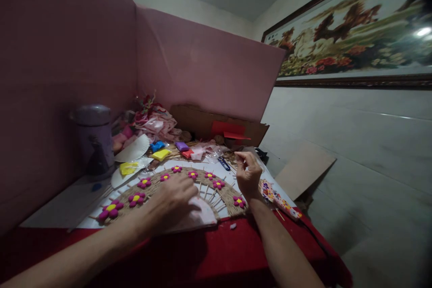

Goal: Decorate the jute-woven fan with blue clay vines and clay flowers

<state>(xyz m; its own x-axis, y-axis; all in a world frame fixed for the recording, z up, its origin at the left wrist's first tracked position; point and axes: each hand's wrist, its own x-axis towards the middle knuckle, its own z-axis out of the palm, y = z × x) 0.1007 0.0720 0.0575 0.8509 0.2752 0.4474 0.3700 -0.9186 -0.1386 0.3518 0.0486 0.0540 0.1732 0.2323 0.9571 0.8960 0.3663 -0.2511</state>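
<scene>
On the red tabletop [232, 238], a flowered twine fan [201, 174] is partly covered by the left hand [177, 193], whose grip is hidden. Near the fan's right end, the right hand [249, 175] is held with fingers pinched together. Coloured packets [161, 155] are strewn beyond.

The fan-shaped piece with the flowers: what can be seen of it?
The fan-shaped piece lies on a white sheet, arching away from the wearer. Its wide tan band looks like twine woven over thin pale sticks, whose ends show beyond it. Nine magenta flowers with yellow centres show along the band. A pale, pink-flecked panel sits inside the arch. The left hand covers part; whether it touches is unclear.
</scene>
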